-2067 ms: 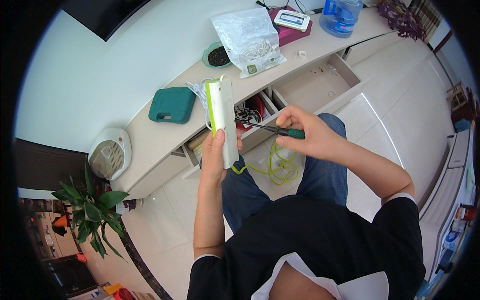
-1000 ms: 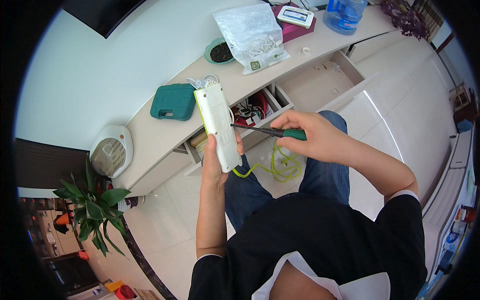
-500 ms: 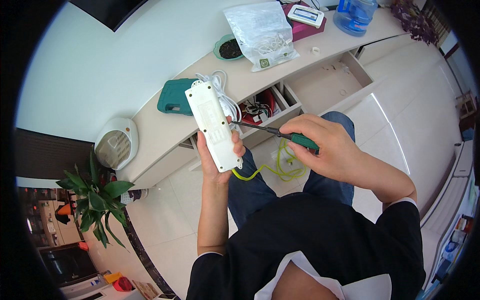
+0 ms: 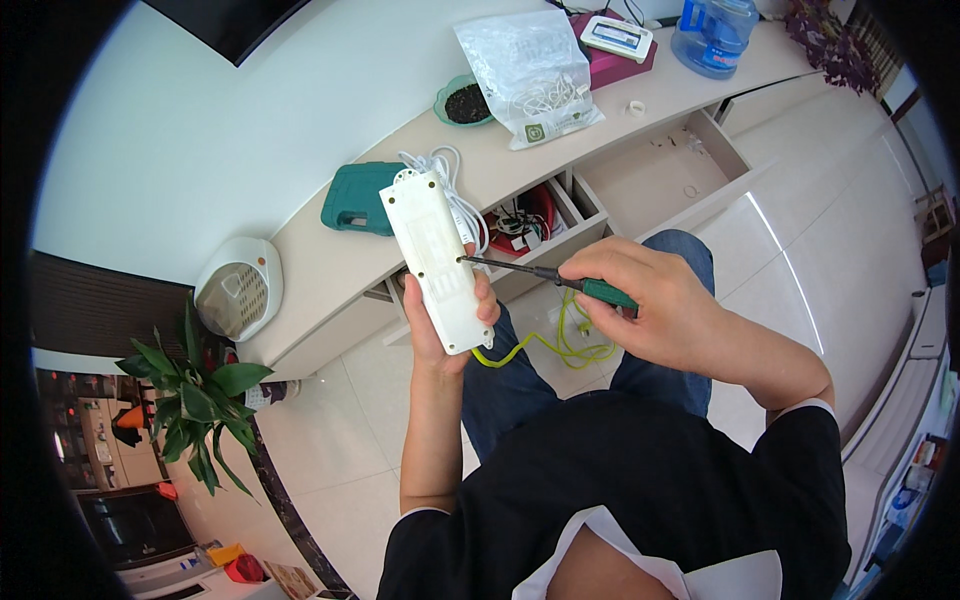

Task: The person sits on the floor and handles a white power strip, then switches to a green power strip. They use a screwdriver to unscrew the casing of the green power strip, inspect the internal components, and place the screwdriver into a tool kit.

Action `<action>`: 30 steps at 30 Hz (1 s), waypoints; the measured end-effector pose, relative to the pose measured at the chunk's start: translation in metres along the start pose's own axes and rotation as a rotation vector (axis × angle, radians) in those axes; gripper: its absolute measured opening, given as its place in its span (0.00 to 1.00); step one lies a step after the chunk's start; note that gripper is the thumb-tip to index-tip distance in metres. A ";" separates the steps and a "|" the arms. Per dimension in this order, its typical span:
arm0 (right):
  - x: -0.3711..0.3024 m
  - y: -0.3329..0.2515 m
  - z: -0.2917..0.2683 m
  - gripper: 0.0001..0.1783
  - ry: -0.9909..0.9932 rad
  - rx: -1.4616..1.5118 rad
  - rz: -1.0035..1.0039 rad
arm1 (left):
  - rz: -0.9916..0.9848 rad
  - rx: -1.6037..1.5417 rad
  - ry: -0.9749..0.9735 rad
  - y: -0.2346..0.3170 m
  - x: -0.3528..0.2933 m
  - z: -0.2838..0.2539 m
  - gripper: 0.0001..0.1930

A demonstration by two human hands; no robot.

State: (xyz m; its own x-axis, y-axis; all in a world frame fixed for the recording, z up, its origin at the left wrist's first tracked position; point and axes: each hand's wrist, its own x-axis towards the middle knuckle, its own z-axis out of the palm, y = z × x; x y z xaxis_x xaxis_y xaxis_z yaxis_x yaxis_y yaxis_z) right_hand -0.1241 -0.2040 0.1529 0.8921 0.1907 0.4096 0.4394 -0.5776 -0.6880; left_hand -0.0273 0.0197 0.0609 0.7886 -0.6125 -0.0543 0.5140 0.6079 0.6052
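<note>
My left hand (image 4: 428, 335) is wrapped round a white power strip (image 4: 432, 290), thumb on one side and fingers on the other. The strip is tilted, its back with several screw holes turned up. A yellow-green cord (image 4: 520, 347) comes from its lower end and coils below. In my right hand (image 4: 655, 300) is a screwdriver (image 4: 607, 293) with a green handle and a dark shaft. Its tip meets the strip's back at a screw hole near the right edge. Whether a screw sits there is too small to tell.
Behind the strip, a green tool case (image 4: 360, 196) and a white cable (image 4: 452, 165) lie on the long cabinet (image 4: 420, 130). Two drawers stand pulled out; one holds a red container (image 4: 540, 205) with wires, the other (image 4: 650, 190) small bits. A leafy plant (image 4: 200, 395) is at left.
The screwdriver tip has come onto the screw hole near the strip's right edge; before, it was just beside it. The whole view has shifted slightly.
</note>
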 end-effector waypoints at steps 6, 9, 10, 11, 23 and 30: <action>0.003 -0.005 -0.004 0.13 -0.015 -0.003 -0.012 | 0.005 0.037 0.035 -0.001 -0.001 0.001 0.40; 0.004 -0.007 -0.005 0.12 -0.041 0.003 0.007 | 0.007 0.039 0.058 -0.001 0.000 0.001 0.40; 0.005 -0.007 -0.006 0.12 -0.051 0.005 0.015 | 0.009 0.049 0.056 -0.001 0.000 0.001 0.40; 0.005 -0.007 -0.006 0.12 -0.049 0.002 0.014 | 0.011 0.059 0.054 -0.001 0.000 0.001 0.40; 0.008 -0.003 -0.002 0.11 -0.077 -0.077 -0.042 | 0.051 0.193 0.086 -0.002 0.000 0.000 0.39; 0.011 -0.006 -0.003 0.14 -0.176 -0.176 -0.023 | 0.038 0.288 0.074 -0.002 -0.001 -0.001 0.38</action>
State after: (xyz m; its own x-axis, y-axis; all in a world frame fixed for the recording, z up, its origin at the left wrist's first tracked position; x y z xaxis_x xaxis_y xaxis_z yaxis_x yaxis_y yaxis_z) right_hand -0.1173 -0.2009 0.1636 0.8936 0.3313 0.3028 0.4480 -0.6981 -0.5586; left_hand -0.0285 0.0198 0.0590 0.8334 -0.5472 -0.0783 0.3749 0.4554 0.8075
